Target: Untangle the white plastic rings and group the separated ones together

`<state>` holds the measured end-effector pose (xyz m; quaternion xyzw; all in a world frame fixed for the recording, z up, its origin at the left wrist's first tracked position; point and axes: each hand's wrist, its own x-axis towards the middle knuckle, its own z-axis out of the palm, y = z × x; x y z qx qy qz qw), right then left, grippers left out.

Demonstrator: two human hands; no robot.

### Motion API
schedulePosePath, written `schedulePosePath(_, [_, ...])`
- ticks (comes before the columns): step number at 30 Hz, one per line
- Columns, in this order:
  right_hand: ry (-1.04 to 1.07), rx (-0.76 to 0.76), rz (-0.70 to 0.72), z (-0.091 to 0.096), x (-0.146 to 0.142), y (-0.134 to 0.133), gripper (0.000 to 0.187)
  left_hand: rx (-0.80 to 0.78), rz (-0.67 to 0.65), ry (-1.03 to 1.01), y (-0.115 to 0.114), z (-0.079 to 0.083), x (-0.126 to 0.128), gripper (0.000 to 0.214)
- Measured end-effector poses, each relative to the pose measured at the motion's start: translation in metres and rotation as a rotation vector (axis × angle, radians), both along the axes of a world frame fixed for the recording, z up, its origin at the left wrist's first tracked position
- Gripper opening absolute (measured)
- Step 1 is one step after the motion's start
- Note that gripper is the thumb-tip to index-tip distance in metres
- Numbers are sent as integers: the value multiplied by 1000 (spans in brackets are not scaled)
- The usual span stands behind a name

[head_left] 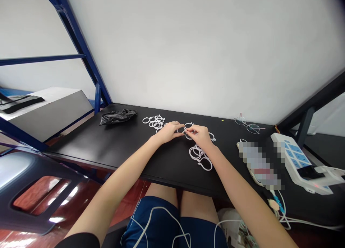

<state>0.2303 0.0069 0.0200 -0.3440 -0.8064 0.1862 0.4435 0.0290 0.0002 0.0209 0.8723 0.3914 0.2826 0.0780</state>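
Observation:
My left hand (169, 132) and my right hand (201, 136) meet over the middle of the black table. Both are closed in a pinch on a thin white plastic ring (184, 128), which looks like a curtain ring; fingers hide part of it. To the left of my left hand lies a loose cluster of similar white rings (156, 124). Another group of white rings (196, 153) rests just below my right hand. A few more rings, such as one white ring (212, 136), show around and behind the right fingers.
A crumpled black plastic bag (118, 116) lies at the left rear of the table (107, 147). Glasses (249, 125), a phone (257, 165) on a cable, and a white power strip (299, 162) with a plug occupy the right side. A white wall (188, 54) stands behind.

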Motion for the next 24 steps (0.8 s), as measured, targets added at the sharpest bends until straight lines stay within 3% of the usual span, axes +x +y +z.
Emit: schedulePosePath(24, [-17,1,14,0,1,0,14,-6,0,12,-1,0,1,39])
